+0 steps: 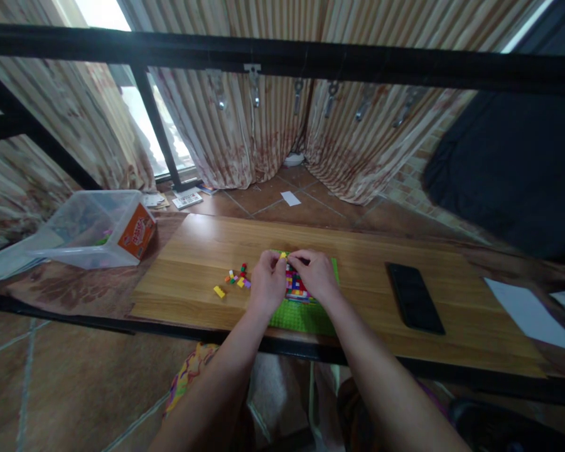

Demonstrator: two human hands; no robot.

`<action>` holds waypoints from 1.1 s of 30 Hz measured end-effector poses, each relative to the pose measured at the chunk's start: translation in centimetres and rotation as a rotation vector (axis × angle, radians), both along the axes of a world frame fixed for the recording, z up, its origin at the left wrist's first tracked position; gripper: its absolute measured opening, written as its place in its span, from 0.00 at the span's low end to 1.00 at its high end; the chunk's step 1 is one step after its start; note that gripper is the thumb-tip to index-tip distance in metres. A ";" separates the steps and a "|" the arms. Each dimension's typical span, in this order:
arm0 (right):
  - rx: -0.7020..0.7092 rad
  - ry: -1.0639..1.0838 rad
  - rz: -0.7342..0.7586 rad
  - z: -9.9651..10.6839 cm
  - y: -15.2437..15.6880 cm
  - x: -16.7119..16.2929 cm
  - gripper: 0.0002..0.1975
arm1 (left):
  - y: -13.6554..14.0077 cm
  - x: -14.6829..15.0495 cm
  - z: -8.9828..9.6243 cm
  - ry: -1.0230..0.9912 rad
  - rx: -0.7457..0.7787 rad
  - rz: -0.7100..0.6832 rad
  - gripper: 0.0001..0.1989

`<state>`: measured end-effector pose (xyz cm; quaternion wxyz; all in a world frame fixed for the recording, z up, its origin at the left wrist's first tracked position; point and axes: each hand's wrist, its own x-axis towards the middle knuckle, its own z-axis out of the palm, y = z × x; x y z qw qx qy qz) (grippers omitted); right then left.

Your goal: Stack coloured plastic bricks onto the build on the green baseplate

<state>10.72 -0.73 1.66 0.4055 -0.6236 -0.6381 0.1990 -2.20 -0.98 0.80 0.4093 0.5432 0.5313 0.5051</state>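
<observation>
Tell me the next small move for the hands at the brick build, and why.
Probably press down the small yellow brick pinched at the fingertips. Both the left hand and the right hand meet over the far edge of the multicoloured brick build on the green baseplate, so that piece looks placed but perhaps not seated. The loose bricks lie apart to the left.

A home room: striped beige curtains [245, 138] hang across the upper frame over a terracotta tiled floor [282, 207], with a wooden tabletop [358, 276] at the centre.
</observation>
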 end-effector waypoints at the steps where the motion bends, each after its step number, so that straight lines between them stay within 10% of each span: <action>1: 0.002 0.006 0.003 0.0 0.0 0.0 0.08 | 0.0 0.0 0.0 0.010 0.015 -0.009 0.03; 20: 0.218 0.160 -0.006 2.2 -1.5 0.1 0.11 | 0.0 -0.6 1.3 -0.081 0.029 -0.083 0.04; 33: 0.087 0.409 0.071 1.8 -1.3 0.0 0.08 | -0.5 -0.3 2.1 -0.186 0.070 -0.177 0.06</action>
